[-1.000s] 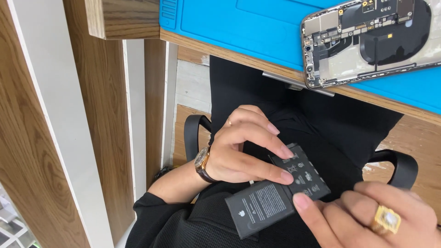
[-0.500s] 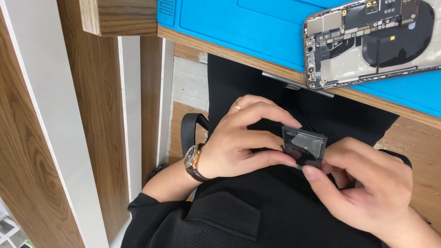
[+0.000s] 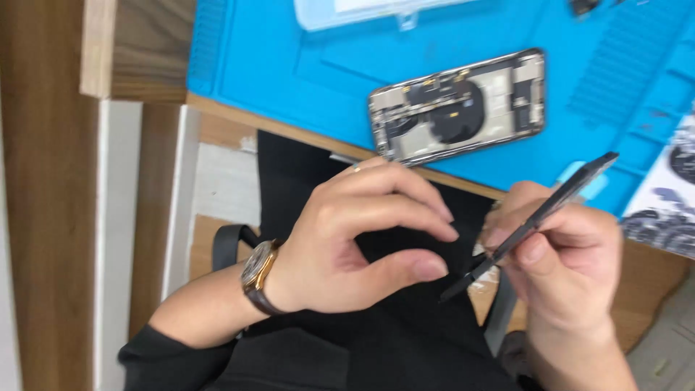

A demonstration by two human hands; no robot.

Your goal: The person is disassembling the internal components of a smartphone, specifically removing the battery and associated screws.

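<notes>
Nearest to me is my black sleeve and lap, soft dark cloth, with a black strap (image 3: 226,245) looping over the wood below. On my left wrist sits a round watch (image 3: 256,269) with a gold rim and a dark leather band. My left hand (image 3: 347,242) hangs over my lap with fingers curled and thumb stretched out under them, the tips apart, holding nothing. Just to the right, my right hand (image 3: 561,257) pinches a thin, flat, dark battery (image 3: 532,223) between thumb and fingers; I see it edge-on, slanting up to the right, its low end poking out toward my left thumb without touching it. Farther off, past the wooden table edge (image 3: 289,130), lies a smooth blue work mat (image 3: 289,58) with ribbed sections. On it rests an opened phone (image 3: 456,107), rounded metal frame up, showing a dark round coil and small silver parts. Pale wooden panels stand at the left.
</notes>
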